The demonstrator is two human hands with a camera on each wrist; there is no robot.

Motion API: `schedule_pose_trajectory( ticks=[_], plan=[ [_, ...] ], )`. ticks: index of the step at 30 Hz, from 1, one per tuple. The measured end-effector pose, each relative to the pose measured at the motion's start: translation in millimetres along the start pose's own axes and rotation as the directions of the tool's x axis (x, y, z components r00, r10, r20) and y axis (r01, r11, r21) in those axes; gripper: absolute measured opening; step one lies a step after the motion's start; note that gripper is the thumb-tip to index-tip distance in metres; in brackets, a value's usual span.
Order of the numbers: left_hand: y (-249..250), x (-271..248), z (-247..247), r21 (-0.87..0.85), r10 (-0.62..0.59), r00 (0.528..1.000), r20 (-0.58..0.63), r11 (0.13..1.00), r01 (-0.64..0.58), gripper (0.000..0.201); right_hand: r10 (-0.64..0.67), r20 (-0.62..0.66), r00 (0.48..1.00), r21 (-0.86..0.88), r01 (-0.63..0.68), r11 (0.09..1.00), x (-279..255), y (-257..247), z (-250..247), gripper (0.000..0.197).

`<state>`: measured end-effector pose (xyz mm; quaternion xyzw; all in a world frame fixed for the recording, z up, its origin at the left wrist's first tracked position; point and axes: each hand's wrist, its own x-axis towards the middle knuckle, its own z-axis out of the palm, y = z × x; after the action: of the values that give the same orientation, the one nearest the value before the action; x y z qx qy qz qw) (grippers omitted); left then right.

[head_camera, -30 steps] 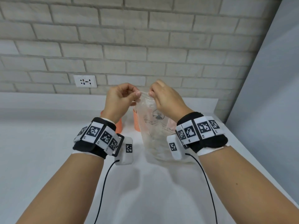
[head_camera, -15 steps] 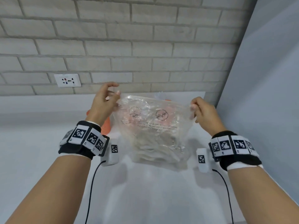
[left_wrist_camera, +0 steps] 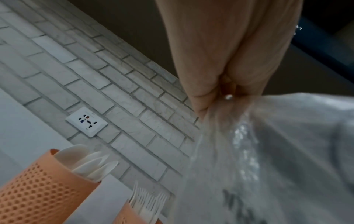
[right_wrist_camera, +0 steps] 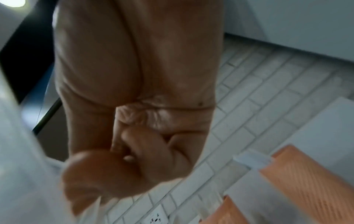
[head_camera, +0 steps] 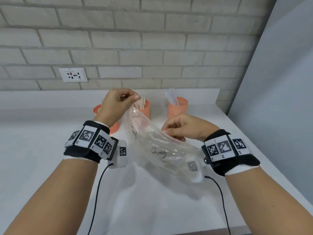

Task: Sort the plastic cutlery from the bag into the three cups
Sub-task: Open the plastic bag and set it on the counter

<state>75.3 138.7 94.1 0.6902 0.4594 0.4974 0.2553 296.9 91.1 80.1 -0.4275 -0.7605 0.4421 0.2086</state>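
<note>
A clear plastic bag [head_camera: 157,148] with black printed marks hangs slanted above the white table [head_camera: 42,167]. My left hand [head_camera: 133,99] pinches its upper corner, seen close in the left wrist view [left_wrist_camera: 226,97]. My right hand [head_camera: 167,132] pinches the bag's edge lower and nearer to me. Whatever is inside the bag is blurred. Three orange perforated cups stand at the back: the left cup [head_camera: 98,109] holds white spoons [left_wrist_camera: 86,162], the middle cup [head_camera: 144,108] holds forks [left_wrist_camera: 147,201], and the right cup [head_camera: 177,108] holds white pieces [head_camera: 171,97].
A grey brick wall [head_camera: 152,48] with a white socket [head_camera: 73,74] rises behind a raised ledge. A grey panel [head_camera: 279,99] closes off the right side. The table's right edge [head_camera: 271,175] runs diagonally toward me. Cables [head_camera: 98,192] trail from both wrist bands.
Half a second ago the bag was stretched wide between my hands. My right hand has since come down and inward, my left hand has risen, and the bag now hangs slanted, uncovering the cups.
</note>
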Motion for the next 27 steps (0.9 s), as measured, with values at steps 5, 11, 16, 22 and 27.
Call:
schedule_pose_trajectory(
  ticks=[5, 11, 16, 22, 27],
  plan=[
    [-5.5, -3.6, 5.6, -0.06, 0.059, 0.983, -0.174, 0.996, -0.07, 0.007, 0.055, 0.066, 0.996, 0.186, -0.066, 0.98, 11.8, -14.0, 26.6, 0.045],
    [-2.1, -4.1, 9.3, 0.023, 0.126, 0.971, -0.205, 0.992, -0.124, 0.012, -0.064, 0.004, 0.998, 0.004, 0.064, 0.998, 20.2, -20.8, 48.4, 0.031],
    [5.5, -18.5, -6.5, 0.152, 0.019, 0.999, 0.037, 0.988, -0.024, 0.04, -0.067, -0.111, 0.992, -0.008, 0.067, 0.998, 20.5, -9.3, 49.8, 0.023],
    [-3.1, -27.9, -11.1, 0.484, -0.157, 0.935, 0.318, 0.875, -0.018, 0.033, -0.289, -0.497, 0.818, -0.416, 0.068, 0.907, 21.4, -8.9, 26.6, 0.027],
    [-31.8, -20.4, 12.1, 0.618, -0.31, 0.92, 0.241, 0.78, 0.101, 0.013, 0.019, -0.358, 0.934, -0.473, -0.199, 0.858, 17.3, -2.5, 29.7, 0.058]
  ],
)
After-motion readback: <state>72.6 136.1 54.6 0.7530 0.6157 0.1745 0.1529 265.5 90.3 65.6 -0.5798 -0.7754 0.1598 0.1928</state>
